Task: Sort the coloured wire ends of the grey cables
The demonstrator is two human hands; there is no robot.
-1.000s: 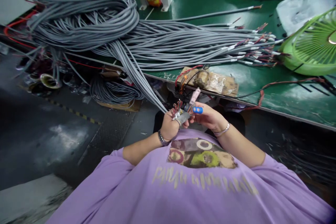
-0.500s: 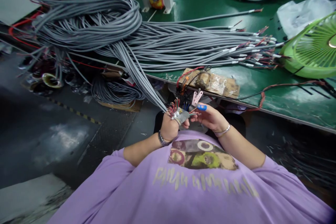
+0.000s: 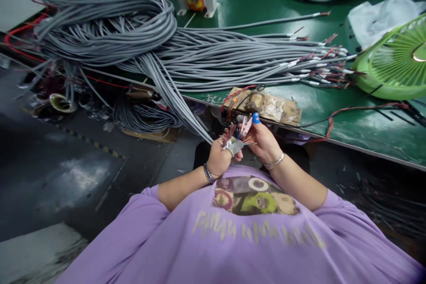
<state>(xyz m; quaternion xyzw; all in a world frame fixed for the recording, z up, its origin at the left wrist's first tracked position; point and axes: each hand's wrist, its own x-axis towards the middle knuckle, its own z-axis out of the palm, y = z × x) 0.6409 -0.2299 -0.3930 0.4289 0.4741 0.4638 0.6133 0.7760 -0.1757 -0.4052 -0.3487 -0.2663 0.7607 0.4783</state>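
My left hand (image 3: pixel 219 157) is closed around a bundle of grey cables (image 3: pixel 189 113) that runs down from the bench. Beyond the fist stick out the cables' stripped ends, with red, blue and other thin coloured wires (image 3: pixel 229 133), and a grey sleeve or tape-like piece (image 3: pixel 234 147) lies beside them. My right hand (image 3: pixel 264 140), with a blue cover on the thumb, has its fingers closed at a pink clip (image 3: pixel 245 127), just right of the wire ends. Its other fingertips are partly hidden.
On the green bench (image 3: pixel 246 4) lie a large coil of grey cable (image 3: pixel 109 31) and long cables with stripped ends. A green fan (image 3: pixel 392 62) stands right. A wooden block (image 3: pixel 282 108) with wires sits at the front edge. Another cable coil (image 3: pixel 146 115) lies below.
My right hand has moved up and slightly left, its thumb now pointing up beside the pink clip. The clip has shifted slightly left and down. My left hand still holds the cable bundle.
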